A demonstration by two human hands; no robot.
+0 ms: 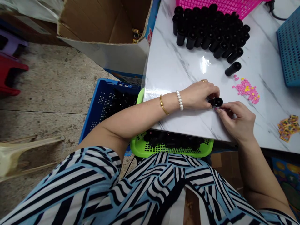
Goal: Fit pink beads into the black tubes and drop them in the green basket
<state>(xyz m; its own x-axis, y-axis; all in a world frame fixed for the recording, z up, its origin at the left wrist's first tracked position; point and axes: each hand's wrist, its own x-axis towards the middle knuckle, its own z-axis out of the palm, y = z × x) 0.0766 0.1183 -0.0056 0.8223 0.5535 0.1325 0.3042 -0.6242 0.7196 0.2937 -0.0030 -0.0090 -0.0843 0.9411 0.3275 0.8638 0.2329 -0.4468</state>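
My left hand [199,94] is closed round a small black cylinder [217,102], tilted so its round end faces right. Close against that end, the thumb and finger of my right hand [237,118] pinch a tiny pink piece [216,108]. A heap of small pink and yellow pieces [247,90] lies beyond my right hand. Between the heap and a dense group of upright black cylinders [208,34], one more black cylinder [232,68] stands apart.
A pink basket [217,7] stands at the back and a blue basket [290,47] at the right. Printed orange squares [288,128] lie near the right edge. Below the table edge, a green basket [150,153] holds black parts. Left are a blue crate [90,115] and a cardboard box [93,22].
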